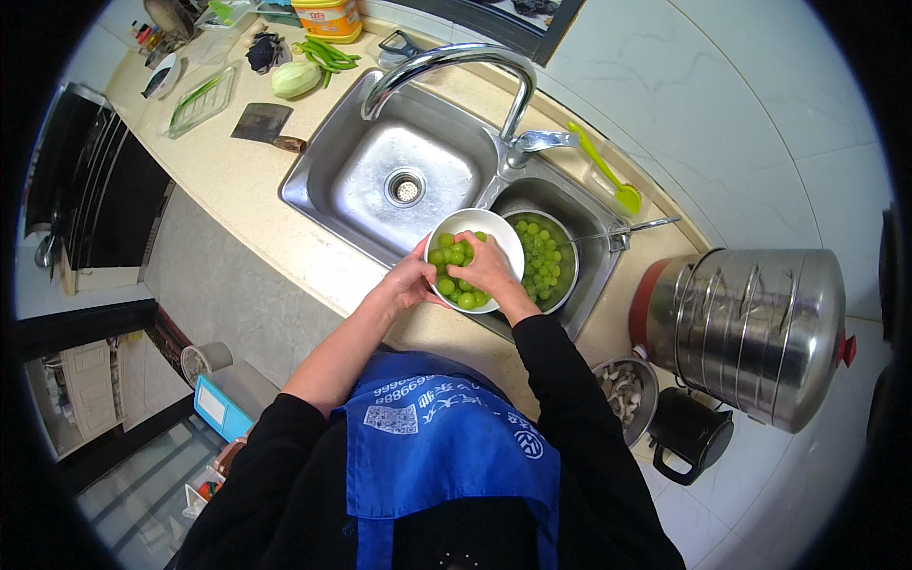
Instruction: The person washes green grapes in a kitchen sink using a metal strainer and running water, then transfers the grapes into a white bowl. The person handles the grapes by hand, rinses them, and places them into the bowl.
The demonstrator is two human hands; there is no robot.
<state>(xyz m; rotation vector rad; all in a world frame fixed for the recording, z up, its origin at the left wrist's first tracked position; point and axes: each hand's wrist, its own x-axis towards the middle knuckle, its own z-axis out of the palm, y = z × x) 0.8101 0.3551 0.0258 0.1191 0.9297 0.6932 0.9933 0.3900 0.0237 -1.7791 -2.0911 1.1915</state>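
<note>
My left hand (412, 279) grips the left rim of a white bowl (505, 242) that holds several green grapes (447, 286). Inside the bowl, my right hand (484, 267) has its fingers spread among the grapes; whether they grip one is hidden. The bowl is over the front edge of the stainless steel double sink (342, 226). Just right of it, in the smaller basin, sits a round metal bowl (574, 274) with more green grapes (539, 256) in what looks like water. The larger basin shows its drain strainer (407, 190).
A chrome faucet (456, 53) arches over the larger basin. Left on the counter lie a cleaver (262, 123), a pale green gourd (296, 79) and green peppers (329, 55). A green brush (605, 167) lies behind the sink. Right are a steel steamer (755, 328), a black kettle (691, 431) and a bowl of mushroom-like pieces (622, 392).
</note>
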